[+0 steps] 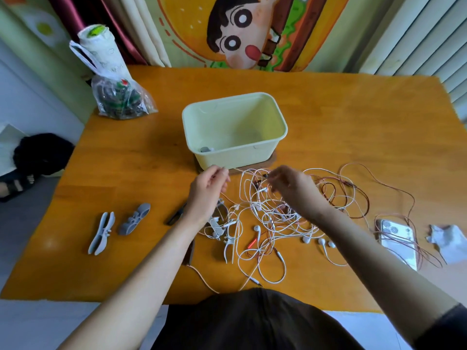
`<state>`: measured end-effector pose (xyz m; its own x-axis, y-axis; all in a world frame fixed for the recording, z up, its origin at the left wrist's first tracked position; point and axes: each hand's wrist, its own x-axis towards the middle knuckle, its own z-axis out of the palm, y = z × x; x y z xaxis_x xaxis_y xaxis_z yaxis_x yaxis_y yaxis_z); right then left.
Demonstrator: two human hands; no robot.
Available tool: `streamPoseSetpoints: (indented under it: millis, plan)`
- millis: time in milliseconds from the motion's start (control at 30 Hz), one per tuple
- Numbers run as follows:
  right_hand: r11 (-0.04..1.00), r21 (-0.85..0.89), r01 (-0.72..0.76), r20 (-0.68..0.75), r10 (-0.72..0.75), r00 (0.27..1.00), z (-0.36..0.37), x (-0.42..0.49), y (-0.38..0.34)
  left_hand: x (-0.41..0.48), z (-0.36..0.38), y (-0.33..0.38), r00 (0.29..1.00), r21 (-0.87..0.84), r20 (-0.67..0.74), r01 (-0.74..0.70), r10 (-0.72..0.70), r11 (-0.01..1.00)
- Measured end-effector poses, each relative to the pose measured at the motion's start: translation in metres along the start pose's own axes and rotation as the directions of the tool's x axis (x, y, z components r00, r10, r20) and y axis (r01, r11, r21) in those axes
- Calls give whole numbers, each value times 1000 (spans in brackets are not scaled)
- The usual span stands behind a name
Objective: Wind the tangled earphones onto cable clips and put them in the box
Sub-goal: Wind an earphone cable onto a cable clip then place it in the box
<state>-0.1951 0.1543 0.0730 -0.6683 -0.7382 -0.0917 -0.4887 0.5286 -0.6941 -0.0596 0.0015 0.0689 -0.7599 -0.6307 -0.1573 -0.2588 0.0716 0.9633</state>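
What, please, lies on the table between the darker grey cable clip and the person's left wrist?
In the head view, a slim dark object lies between the darker grey cable clip and the left wrist; I cannot identify it.

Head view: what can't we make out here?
Box: grey item in its near-left corner, mostly behind the near wall; unidentifiable.
Left hand and right hand: grip on cables hidden by curled fingers.
Earphone tangle: set count unclear, cables overlap.
Dark object: partly under the left forearm.
Plastic bag: contents blurred.
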Motion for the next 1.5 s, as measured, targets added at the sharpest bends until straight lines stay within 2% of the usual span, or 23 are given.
streamPoseSetpoints:
  millis: [67,133,200,267,333,400,533,633,733,800,933,1000,1133,1233,1333,1433,1500]
  plan:
    - [992,-107,-59,153,75,985,4,-7,19,1,-8,-8,998,24,-50,31,-30,999]
    - [988,-116,-98,218,122,968,6,-15,30,1,-14,-20,996,116,-70,58,-50,991]
    - [991,-95,-96,205,114,972,7,-18,31,-2,-19,-34,995,291,-72,86,-67,953]
    - [997,-37,-64,144,69,987,6,-19,25,-5,-21,-45,997,480,-45,82,-69,874]
    - [1000,16,-2,89,1,996,4,-18,13,-10,-17,-44,997,563,19,48,-71,825]
    - [996,53,70,76,-74,994,2,-16,-1,-16,-4,-30,995,502,96,-18,-35,865]
    - [975,138,175,40,-182,982,0,-11,-27,-24,24,10,970,319,206,-188,126,929]
    - [952,213,218,-24,-218,976,-2,-7,-38,-23,28,22,976,253,165,-183,144,950]
    - [936,323,140,-56,-128,990,0,-6,-28,-22,21,22,979,185,104,-192,175,964]
    - [969,235,81,9,-86,996,6,-4,-11,-23,15,24,986,97,78,-158,151,983]
    - [996,-11,90,305,-82,949,30,-9,11,-25,13,31,994,-109,69,-81,89,991]
    - [995,-41,91,347,-72,935,44,-12,15,-27,14,37,994,-175,61,-80,92,981]
    - [997,-47,57,193,-47,980,51,-7,21,-30,6,35,999,-280,25,-17,25,960]
    - [992,-107,68,114,-56,992,41,-4,22,-29,-10,21,997,-331,-58,22,-43,943]
    - [977,-146,152,-32,-159,987,26,-5,15,-25,-23,5,987,-151,-122,88,-107,985]
    - [935,-217,279,-133,-312,941,13,-7,-3,-24,-27,-10,974,88,-18,226,-226,970]
    - [922,-201,330,-197,-368,909,5,-10,-18,-27,-22,-12,967,246,35,235,-251,940]
